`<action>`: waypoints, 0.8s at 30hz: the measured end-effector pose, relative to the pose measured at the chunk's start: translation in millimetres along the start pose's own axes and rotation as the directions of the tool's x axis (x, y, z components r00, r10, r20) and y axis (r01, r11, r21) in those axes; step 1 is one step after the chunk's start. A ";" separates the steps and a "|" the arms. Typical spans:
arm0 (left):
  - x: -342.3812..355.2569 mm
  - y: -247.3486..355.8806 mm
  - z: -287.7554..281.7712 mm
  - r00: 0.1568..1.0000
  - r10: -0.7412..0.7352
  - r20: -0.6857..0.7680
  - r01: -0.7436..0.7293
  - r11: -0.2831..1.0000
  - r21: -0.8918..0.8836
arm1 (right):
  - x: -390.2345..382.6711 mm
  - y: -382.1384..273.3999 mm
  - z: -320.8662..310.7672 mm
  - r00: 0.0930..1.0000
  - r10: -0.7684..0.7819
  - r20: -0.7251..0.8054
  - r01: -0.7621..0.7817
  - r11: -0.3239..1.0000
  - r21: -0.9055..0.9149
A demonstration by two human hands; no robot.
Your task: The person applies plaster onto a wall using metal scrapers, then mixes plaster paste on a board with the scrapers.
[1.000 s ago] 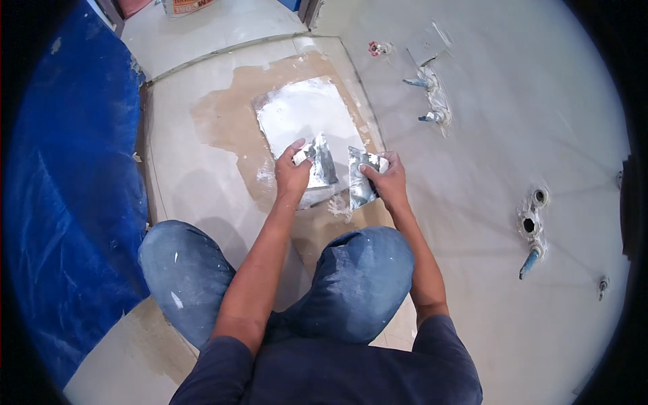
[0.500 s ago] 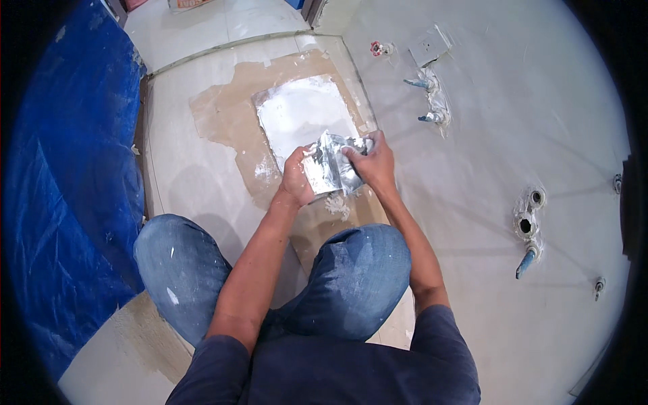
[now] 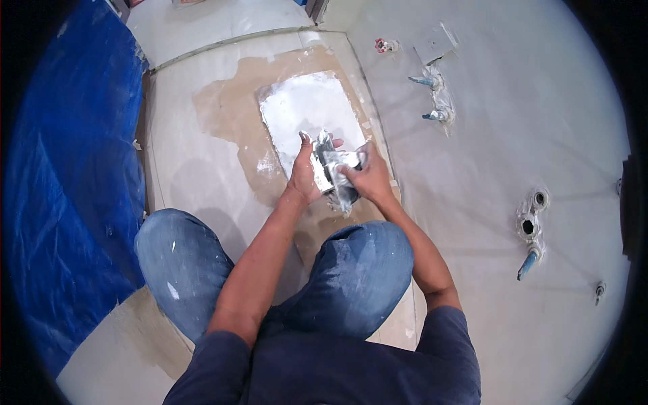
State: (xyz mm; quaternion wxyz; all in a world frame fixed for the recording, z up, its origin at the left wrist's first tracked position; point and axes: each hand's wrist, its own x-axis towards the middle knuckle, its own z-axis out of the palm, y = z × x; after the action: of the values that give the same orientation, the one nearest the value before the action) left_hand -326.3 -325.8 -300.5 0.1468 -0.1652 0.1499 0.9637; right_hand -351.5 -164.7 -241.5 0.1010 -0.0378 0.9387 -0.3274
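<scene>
My left hand (image 3: 306, 177) grips a flat metal scraper (image 3: 323, 178) smeared with white paste, its thumb raised and fingertips showing past the far side. My right hand (image 3: 369, 177) is closed round a second metal scraper (image 3: 345, 194), also coated with paste, its thumb pressed on the near face. The two scrapers meet or overlap between my hands; their exact contact is hard to make out. Just beyond and under them lies a board (image 3: 307, 101) spread with white paste, resting on torn brown cardboard (image 3: 223, 101) on the floor.
A blue tarp (image 3: 74, 182) hangs along the left. From the grey wall (image 3: 486, 148) at right stick out a red valve handle (image 3: 380, 45), blue-capped pipe stubs (image 3: 435, 116) and round pipe openings (image 3: 528, 227). My bent knees (image 3: 182, 270) flank my forearms.
The scrapers have turned from lying broad and flat to a steeper, narrower angle. My left thumb has lifted, and the right hand's scraper has shifted across the left one and tipped downward.
</scene>
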 end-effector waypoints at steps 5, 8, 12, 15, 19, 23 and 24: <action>1.3 7.5 -2.9 1.000 0.015 -0.007 -0.015 0.999 0.035 | -13.6 -9.1 3.4 0.996 -0.009 0.083 0.007 1.000 0.023; -2.3 -3.9 4.6 0.998 -0.060 0.033 0.061 0.998 -0.027 | 7.6 9.5 -5.3 0.997 0.049 -0.065 -0.051 0.998 -0.026; -6.3 -4.8 14.0 0.996 -0.065 0.066 0.064 0.998 0.008 | 26.3 1.2 -14.2 0.982 0.092 -0.167 -0.098 0.995 -0.026; -2.4 -0.5 8.5 0.996 -0.010 0.090 0.006 0.999 0.036 | 29.7 -4.1 -9.6 0.981 0.089 -0.172 -0.091 0.996 -0.001; -5.8 1.2 18.1 0.994 0.014 0.104 -0.013 1.000 -0.010 | 29.1 -8.6 -11.2 0.976 0.100 -0.193 -0.093 0.995 0.043; -4.9 0.9 20.7 0.993 -0.031 0.112 0.027 0.999 0.040 | 35.0 -12.0 -8.2 0.969 0.050 -0.244 -0.045 0.999 0.027; -5.3 1.3 18.8 0.994 -0.030 0.109 0.025 0.999 0.040 | 31.3 -16.3 -5.7 0.979 0.029 -0.204 -0.026 1.000 0.018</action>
State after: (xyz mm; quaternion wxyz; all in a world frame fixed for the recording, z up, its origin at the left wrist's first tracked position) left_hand -327.1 -321.8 -281.3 0.1712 -0.1114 0.1581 0.9661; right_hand -383.1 -178.3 -232.1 0.0091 0.0097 0.9421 -0.3350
